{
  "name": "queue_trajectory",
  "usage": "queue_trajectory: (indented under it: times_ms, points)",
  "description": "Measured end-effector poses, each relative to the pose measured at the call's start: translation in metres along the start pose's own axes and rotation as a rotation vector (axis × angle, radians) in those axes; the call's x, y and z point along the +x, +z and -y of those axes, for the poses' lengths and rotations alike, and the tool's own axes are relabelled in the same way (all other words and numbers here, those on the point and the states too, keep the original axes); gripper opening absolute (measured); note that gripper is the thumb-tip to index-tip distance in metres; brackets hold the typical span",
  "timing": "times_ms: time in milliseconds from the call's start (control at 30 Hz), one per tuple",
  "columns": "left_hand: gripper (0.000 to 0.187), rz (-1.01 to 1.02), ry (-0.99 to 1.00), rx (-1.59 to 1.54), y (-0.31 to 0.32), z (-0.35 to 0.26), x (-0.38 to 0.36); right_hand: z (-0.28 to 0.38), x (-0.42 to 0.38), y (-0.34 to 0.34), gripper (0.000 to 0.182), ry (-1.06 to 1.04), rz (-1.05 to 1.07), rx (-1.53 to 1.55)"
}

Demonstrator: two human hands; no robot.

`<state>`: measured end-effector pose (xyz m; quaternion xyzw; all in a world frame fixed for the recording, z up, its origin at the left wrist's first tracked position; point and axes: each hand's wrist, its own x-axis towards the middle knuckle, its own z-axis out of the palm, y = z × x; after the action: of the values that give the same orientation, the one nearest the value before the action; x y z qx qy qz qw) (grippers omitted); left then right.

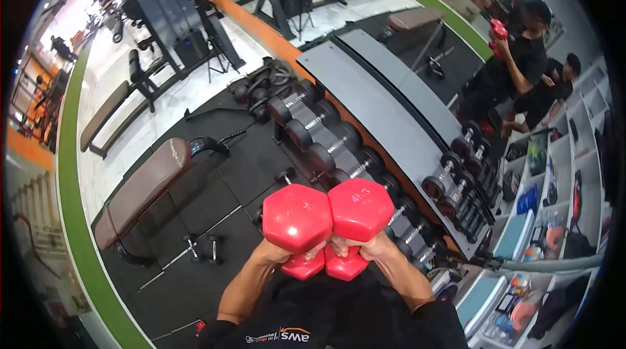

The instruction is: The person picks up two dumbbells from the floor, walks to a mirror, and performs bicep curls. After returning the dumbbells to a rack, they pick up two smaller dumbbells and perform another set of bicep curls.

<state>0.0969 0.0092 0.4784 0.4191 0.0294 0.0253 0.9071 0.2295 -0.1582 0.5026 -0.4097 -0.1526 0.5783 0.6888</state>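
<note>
Two red hexagonal dumbbells are held upright, side by side, in front of my chest, their upper heads touching or nearly so. My left hand (280, 251) is closed around the handle of the left dumbbell (297, 217). The right dumbbell (362, 209), with "4KG" marked on its top, is gripped by my right hand (372, 248). Both handles and most of the fingers are hidden beneath the upper heads. The lower heads show under my hands, close to my black shirt (339, 310).
A rack of dark dumbbells (352, 147) stands ahead beside a mirror. A brown padded bench (143, 192) is to the left, with small dumbbells (203, 249) and a bar on the black mat floor (228, 186). White shelves (561, 205) line the right. The mirror reflects people (515, 62).
</note>
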Motion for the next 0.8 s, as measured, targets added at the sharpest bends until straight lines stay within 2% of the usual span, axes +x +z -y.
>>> queue_trajectory:
  times_ms: [67, 133, 167, 267, 433, 533, 633, 733, 800]
  points:
    - [0.052, 0.017, 0.067, 0.175, -0.007, 0.016, 0.017, 0.0, -0.005, -0.025, 0.012, -0.09, 0.048, 0.05]
    - [0.06, 0.051, 0.235, 0.393, -0.003, 0.018, 0.043, 0.007, -0.006, -0.048, 0.015, -0.215, 0.122, 0.101]
    - [0.065, 0.076, 0.365, 0.517, 0.002, 0.015, 0.058, 0.009, -0.005, -0.063, 0.017, -0.289, 0.051, 0.034]
    - [0.074, 0.199, 0.44, 0.512, 0.006, 0.022, 0.094, 0.013, -0.015, -0.098, 0.023, -0.392, -0.096, -0.086]
    - [0.056, 0.129, 0.243, 0.367, 0.032, 0.033, 0.151, 0.064, -0.021, -0.123, 0.028, -0.425, 0.014, 0.008]
    - [0.043, 0.166, 0.137, 0.278, 0.036, 0.046, 0.182, 0.078, -0.029, -0.139, 0.021, -0.462, -0.074, -0.021]
    - [0.03, 0.226, -0.065, -0.044, 0.051, 0.046, 0.205, 0.091, -0.04, -0.155, 0.015, -0.313, -0.191, -0.039]
    - [0.018, 0.322, -0.311, -0.225, 0.072, 0.039, 0.23, 0.107, -0.046, -0.156, 0.016, -0.277, -0.282, -0.122]
    - [0.016, 0.328, -0.264, -0.069, 0.072, 0.039, 0.242, 0.117, -0.043, -0.151, 0.016, -0.311, -0.325, -0.097]
